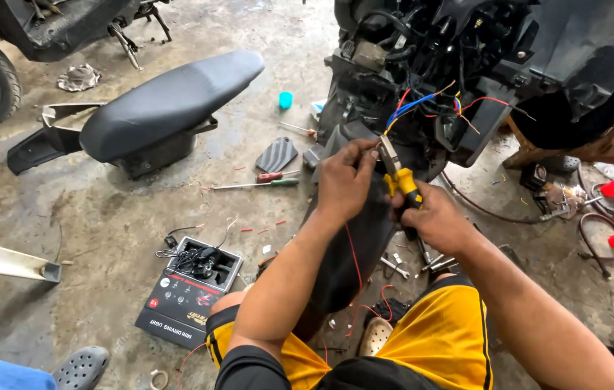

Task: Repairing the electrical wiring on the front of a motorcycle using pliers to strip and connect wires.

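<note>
The yellow-handled pliers [398, 175] sit at the scooter's exposed wiring [422, 105], jaws on a wire. The right hand [433, 217] is clenched around the handles, forearm angled upward. The left hand [344, 180] pinches the wire beside the jaws, fingers curled, elbow bent over the knee.

I see only one view: the head camera looks down and forward, close over the hands, toward the concrete floor [141, 217].

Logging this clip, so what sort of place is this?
Most likely a motorbike repair workshop: a scooter with panels off and wiring exposed, a detached seat on the concrete floor, and screwdrivers scattered about.
</note>
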